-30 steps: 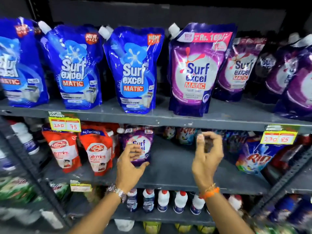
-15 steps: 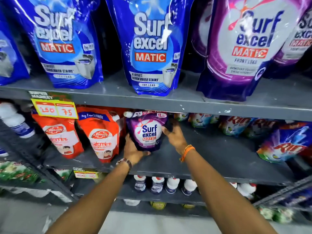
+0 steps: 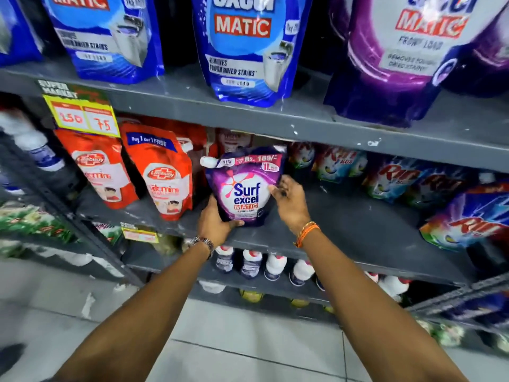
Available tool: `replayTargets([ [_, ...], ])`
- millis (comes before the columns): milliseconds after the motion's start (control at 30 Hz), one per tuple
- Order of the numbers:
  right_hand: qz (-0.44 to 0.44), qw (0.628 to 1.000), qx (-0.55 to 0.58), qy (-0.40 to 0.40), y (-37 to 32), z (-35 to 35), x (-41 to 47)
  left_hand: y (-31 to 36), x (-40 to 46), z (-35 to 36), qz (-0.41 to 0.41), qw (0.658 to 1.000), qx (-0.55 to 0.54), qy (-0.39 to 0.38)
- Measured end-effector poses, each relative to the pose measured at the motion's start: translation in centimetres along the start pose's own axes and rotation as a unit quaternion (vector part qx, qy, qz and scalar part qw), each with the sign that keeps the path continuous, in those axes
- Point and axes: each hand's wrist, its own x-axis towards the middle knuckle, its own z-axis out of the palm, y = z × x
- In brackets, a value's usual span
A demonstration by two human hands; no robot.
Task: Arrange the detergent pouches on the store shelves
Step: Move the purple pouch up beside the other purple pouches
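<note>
A small purple Surf Excel Matic pouch (image 3: 245, 188) with a white spout stands at the front of the grey middle shelf (image 3: 344, 227). My left hand (image 3: 216, 223) grips its lower left corner from below. My right hand (image 3: 289, 201) holds its right edge, thumb on the front. Both hands hold the pouch upright, tilted slightly. On the upper shelf (image 3: 303, 125) stand large blue Surf Excel pouches (image 3: 242, 48) and large purple ones (image 3: 396, 59).
Red Lifebuoy refill pouches (image 3: 165, 175) stand just left of the held pouch. Rin packs (image 3: 468, 216) fill the right of the middle shelf, with bare shelf between. White bottles (image 3: 275, 267) line the lower shelf. A yellow price tag (image 3: 82, 117) hangs on the upper shelf edge.
My view has moved closer and lower. Both hands closed on the small purple pouch and drew it forward toward the shelf's front edge.
</note>
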Motion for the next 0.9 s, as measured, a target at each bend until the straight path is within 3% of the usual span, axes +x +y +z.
replayTargets([
  [200,-0.013,1.0,0.017,0.007,0.0,-4.1,-7.6,1.4,-7.1,1.1,-0.01,0.999,0.024,-0.033],
  [400,-0.071,0.997,0.028,0.004,-2.4,-10.8,-14.6,4.7,-14.4,2.6,-0.012,0.997,-0.05,-0.057],
  [667,-0.158,0.983,0.06,0.072,-12.0,-22.8,-19.4,19.6,-20.4,2.7,0.138,0.982,-0.109,-0.072],
  [900,-0.229,0.962,0.073,0.131,-19.6,-33.4,-15.6,33.0,-19.3,3.6,0.243,0.957,-0.152,-0.05],
])
